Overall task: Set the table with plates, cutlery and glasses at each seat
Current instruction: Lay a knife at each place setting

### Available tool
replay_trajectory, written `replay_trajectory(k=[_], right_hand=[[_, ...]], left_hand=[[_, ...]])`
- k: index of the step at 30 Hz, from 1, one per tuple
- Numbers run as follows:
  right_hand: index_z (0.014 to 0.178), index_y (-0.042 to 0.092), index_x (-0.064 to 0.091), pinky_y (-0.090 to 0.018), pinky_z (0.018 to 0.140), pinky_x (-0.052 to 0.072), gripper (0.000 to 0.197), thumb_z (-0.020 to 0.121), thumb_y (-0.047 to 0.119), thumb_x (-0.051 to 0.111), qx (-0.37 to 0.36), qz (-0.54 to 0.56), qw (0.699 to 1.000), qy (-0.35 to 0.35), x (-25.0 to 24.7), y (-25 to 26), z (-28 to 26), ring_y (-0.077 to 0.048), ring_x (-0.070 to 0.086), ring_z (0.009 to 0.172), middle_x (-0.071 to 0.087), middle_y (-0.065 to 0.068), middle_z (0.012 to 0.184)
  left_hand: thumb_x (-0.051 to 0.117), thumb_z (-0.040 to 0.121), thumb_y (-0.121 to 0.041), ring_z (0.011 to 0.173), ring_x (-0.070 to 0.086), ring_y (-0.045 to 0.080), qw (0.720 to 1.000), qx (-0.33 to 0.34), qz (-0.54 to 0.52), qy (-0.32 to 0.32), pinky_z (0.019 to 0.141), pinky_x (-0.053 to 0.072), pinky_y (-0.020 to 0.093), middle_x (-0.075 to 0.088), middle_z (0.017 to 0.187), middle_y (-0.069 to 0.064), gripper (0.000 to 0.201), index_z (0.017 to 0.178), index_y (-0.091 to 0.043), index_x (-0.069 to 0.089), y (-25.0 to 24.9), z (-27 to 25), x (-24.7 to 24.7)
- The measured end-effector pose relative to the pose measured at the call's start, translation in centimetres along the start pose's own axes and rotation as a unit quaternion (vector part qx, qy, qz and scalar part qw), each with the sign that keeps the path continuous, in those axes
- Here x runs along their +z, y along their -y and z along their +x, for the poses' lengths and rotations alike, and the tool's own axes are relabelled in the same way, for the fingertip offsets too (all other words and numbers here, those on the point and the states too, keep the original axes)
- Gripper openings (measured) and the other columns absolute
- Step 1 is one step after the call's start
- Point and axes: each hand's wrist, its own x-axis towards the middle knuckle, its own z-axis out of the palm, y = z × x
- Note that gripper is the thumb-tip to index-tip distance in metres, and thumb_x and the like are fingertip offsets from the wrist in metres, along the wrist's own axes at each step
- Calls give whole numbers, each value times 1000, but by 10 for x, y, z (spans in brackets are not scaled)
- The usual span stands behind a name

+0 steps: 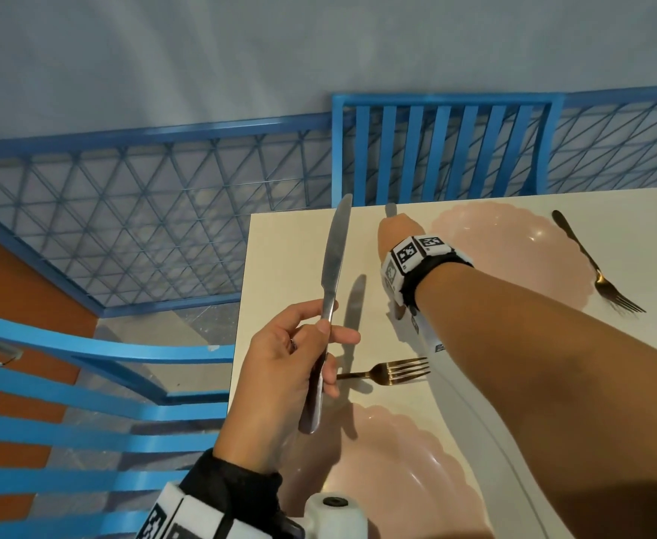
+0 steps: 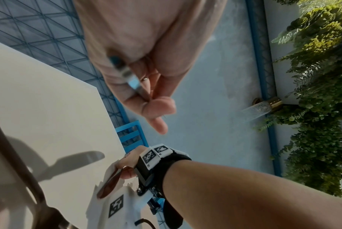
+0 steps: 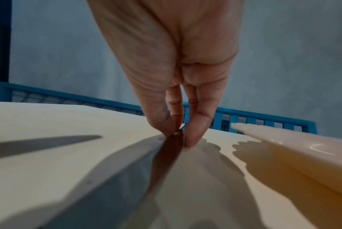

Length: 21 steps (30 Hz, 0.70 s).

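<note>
My left hand (image 1: 325, 332) grips a silver knife (image 1: 332, 258) by its handle above the white table (image 1: 288, 266), blade pointing up and away; the left wrist view shows the pinch on this knife (image 2: 132, 78). My right hand (image 3: 181, 139) reaches across and pinches a second knife (image 3: 169, 156) that lies on the table just left of the far pink scalloped plate (image 1: 513, 250). Its tip (image 1: 390, 209) shows past the hand. A near pink plate (image 1: 396, 480) sits below my left hand. One gold fork (image 1: 393, 372) lies beside the near plate, another gold fork (image 1: 599, 266) right of the far plate.
A blue slatted chair (image 1: 443, 149) stands behind the far plate and another blue chair (image 1: 85, 422) at the table's left side. A blue mesh railing (image 1: 144, 212) runs behind. The table's left edge and far corner are close to both hands.
</note>
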Motion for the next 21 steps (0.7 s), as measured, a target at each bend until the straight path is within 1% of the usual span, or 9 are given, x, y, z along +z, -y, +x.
replay_trajectory(k=[5,7,9,11,13,15,18,19,21], right_hand=[[116,-4,58,-30,87,49,28,97,3,40,-14,-14,1000,0,2,-3,-3,-29,62,107,62,-18,118],[120,-3,56,-28,90,48,30,97,4,38,-22,-30,999,-9,3,-5,-7,-27,61,109,60,-17,123],[123,-1,54,-27,93,46,31,97,5,39,-30,-39,998,-24,5,-6,-10,-25,60,111,55,-18,131],[124,-2,53,-27,88,49,32,96,5,41,-33,-35,999,-22,5,-6,-12,-26,62,108,54,-20,132],[122,-3,53,-30,86,50,30,95,6,42,-34,-30,999,-15,5,-7,-14,-27,63,106,57,-20,128],[121,-3,54,-31,92,48,30,96,6,41,-30,-22,999,-14,5,-8,-15,-29,61,110,57,-20,127],[121,-1,56,-29,103,39,31,97,6,37,-22,-20,999,-18,6,-10,-17,-28,59,114,60,-16,124],[121,-1,56,-28,105,37,31,98,6,36,-24,-24,999,-23,7,-11,-19,-26,59,113,61,-15,124],[123,-1,54,-28,104,39,31,98,5,36,-24,-13,999,-26,8,-12,-19,-26,59,113,57,-17,128]], left_hand=[[46,93,-12,41,46,8,1000,0,3,3,40,44,18,73,79,5,22,111,-13,60,1,0,2],[46,94,-11,40,46,8,1000,-1,3,0,40,44,18,73,79,5,22,110,-14,60,1,0,2],[45,94,-11,40,46,8,1000,0,5,0,40,44,18,73,78,5,21,109,-14,60,1,-1,3],[45,94,-11,41,46,7,1000,-1,10,0,40,44,17,73,78,4,21,109,-14,60,0,-2,3],[45,94,-12,41,47,7,1000,-4,14,1,40,44,17,73,78,4,22,110,-14,60,-1,-4,4],[45,94,-13,41,47,7,1000,-4,18,1,41,45,17,73,78,4,22,111,-14,60,-2,-5,6],[45,93,-14,42,48,8,1000,-6,23,3,41,45,17,74,79,3,22,110,-15,60,-4,-7,8],[45,93,-14,42,48,8,1000,-6,23,4,41,46,17,74,78,3,22,110,-15,60,-4,-7,9],[46,93,-14,42,47,8,1000,-5,21,4,41,46,18,74,79,4,22,110,-15,60,-5,-8,9]])
